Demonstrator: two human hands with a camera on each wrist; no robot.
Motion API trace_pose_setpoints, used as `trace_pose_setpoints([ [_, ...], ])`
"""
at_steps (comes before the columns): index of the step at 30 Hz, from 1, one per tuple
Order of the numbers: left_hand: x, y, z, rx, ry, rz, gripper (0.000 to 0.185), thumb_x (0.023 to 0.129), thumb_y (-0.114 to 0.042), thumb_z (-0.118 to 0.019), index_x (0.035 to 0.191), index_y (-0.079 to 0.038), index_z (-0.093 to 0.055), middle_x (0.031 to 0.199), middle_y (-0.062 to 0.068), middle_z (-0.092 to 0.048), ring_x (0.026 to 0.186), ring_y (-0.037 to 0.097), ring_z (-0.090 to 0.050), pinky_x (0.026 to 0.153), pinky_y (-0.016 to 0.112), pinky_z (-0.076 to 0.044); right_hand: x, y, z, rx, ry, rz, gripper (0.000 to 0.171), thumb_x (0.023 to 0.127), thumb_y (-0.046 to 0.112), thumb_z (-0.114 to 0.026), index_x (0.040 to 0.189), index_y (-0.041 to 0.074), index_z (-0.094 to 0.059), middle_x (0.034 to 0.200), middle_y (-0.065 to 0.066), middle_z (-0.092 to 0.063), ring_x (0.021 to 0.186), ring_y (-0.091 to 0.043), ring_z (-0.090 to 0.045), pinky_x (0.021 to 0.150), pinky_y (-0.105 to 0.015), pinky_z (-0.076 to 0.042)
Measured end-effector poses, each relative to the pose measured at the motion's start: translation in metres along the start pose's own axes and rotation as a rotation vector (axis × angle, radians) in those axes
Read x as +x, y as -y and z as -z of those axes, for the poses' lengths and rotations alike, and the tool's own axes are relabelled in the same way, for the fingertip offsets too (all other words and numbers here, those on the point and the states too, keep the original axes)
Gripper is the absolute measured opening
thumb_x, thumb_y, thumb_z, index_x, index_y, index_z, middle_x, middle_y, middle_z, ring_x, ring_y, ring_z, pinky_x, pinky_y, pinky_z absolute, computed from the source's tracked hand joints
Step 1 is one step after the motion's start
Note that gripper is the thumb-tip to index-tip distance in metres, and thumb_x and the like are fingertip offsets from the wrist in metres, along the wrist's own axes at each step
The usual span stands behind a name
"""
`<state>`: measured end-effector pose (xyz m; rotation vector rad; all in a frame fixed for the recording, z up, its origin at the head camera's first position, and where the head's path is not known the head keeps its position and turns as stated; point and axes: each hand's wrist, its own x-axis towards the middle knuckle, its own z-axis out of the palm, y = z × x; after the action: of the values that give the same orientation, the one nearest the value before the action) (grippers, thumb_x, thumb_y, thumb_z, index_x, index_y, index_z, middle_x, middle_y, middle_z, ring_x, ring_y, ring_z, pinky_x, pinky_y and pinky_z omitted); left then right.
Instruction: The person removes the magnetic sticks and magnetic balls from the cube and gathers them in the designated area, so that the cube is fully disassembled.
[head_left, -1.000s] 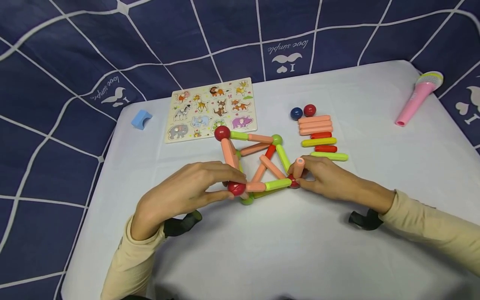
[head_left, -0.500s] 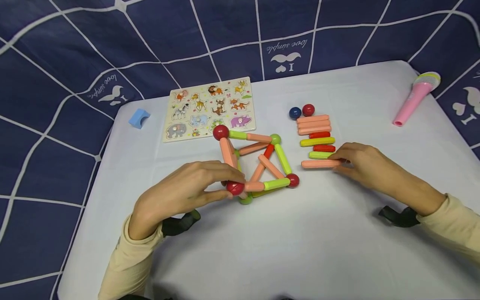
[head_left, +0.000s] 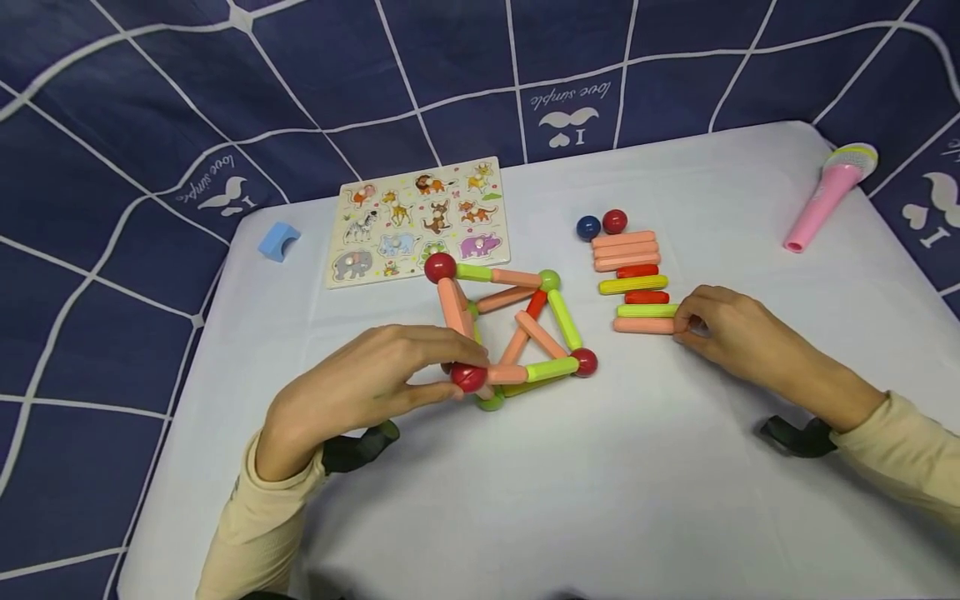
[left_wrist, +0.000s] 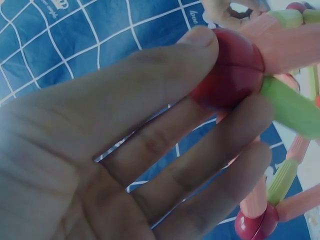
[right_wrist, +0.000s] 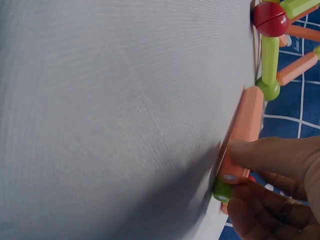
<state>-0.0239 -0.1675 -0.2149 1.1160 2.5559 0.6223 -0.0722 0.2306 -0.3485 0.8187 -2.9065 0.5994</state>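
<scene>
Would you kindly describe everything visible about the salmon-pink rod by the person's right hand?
The salmon-pink rod is a smooth, plastic-looking stick with rounded ends, lying flat on the white table. It is the nearest piece in the row of loose rods, right beside a green rod. The right hand touches its right end with thumb and fingers; its left end points toward the built frame's red ball, apart from it.

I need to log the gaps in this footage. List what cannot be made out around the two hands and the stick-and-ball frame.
- Head view: the left hand covers where the red ball meets its sticks.
- Left wrist view: that hand's palm is blurred and fills most of the frame.
- Head view: the puzzle board animals are too small to read.
- Right wrist view: the right hand is cut off by the edge; the peach stick it touches is partly covered.
</scene>
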Motion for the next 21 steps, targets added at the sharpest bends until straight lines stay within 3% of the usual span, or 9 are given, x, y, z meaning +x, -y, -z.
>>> trace_pose_setpoints([
  [3,-0.004,0.002,0.008,-0.037,-0.065,-0.042,0.037,0.089,-0.015,-0.074,0.126,-0.014,-0.067,0.123,-0.007,-0.065,0.113,0.008,-0.060,0.096,0.032,-0.050,-0.001,-0.001,0.000,-0.009,0.007,-0.001,0.020,0.073,0.001,-0.084,0.085,0.008,-0.069,0.090,-0.006,-0.062,0.082,-0.022,-0.055,0.075,-0.043,-0.054],
  [7,-0.006,0.018,0.025,-0.043,-0.240,-0.112,0.035,0.089,-0.003,-0.071,0.123,-0.009,-0.067,0.122,-0.003,-0.066,0.107,0.011,-0.062,0.090,0.030,-0.052,0.000,0.009,0.003,-0.012,0.007,-0.020,0.020,0.075,0.004,-0.084,0.089,0.008,-0.070,0.092,-0.005,-0.061,0.082,-0.020,-0.055,0.074,-0.041,-0.054],
  [11,0.007,0.049,0.032,-0.022,-0.353,-0.071,0.037,0.091,0.003,-0.067,0.126,-0.007,-0.066,0.128,0.001,-0.064,0.119,0.017,-0.057,0.096,0.034,-0.049,0.005,0.033,0.001,0.109,0.073,-0.035,0.026,0.079,0.011,-0.083,0.101,0.008,-0.070,0.092,-0.002,-0.063,0.081,-0.016,-0.057,0.072,-0.036,-0.055],
  [13,0.016,0.064,0.028,-0.039,-0.348,-0.024,0.038,0.093,0.001,-0.064,0.130,-0.008,-0.064,0.134,0.002,-0.060,0.129,0.019,-0.050,0.103,0.039,-0.044,0.009,0.047,-0.004,0.190,0.139,-0.026,0.030,0.081,0.016,-0.082,0.106,0.008,-0.067,0.092,0.000,-0.064,0.079,-0.013,-0.058,0.070,-0.032,-0.055],
  [16,0.024,0.077,0.020,-0.092,-0.317,0.030,0.039,0.095,-0.001,-0.062,0.134,-0.009,-0.061,0.138,0.004,-0.057,0.131,0.019,-0.048,0.106,0.041,-0.042,0.015,0.062,-0.016,0.280,0.213,0.003,0.033,0.083,0.020,-0.081,0.109,0.008,-0.064,0.092,0.003,-0.064,0.080,-0.010,-0.058,0.069,-0.026,-0.054],
  [21,0.028,0.080,0.016,-0.158,-0.284,0.041,0.038,0.096,-0.002,-0.061,0.133,-0.008,-0.061,0.130,0.002,-0.062,0.122,0.016,-0.055,0.099,0.036,-0.049,0.022,0.070,-0.029,0.309,0.212,0.016,0.027,0.083,0.022,-0.081,0.099,0.014,-0.062,0.082,0.009,-0.060,0.075,-0.008,-0.057,0.065,-0.023,-0.053],
])
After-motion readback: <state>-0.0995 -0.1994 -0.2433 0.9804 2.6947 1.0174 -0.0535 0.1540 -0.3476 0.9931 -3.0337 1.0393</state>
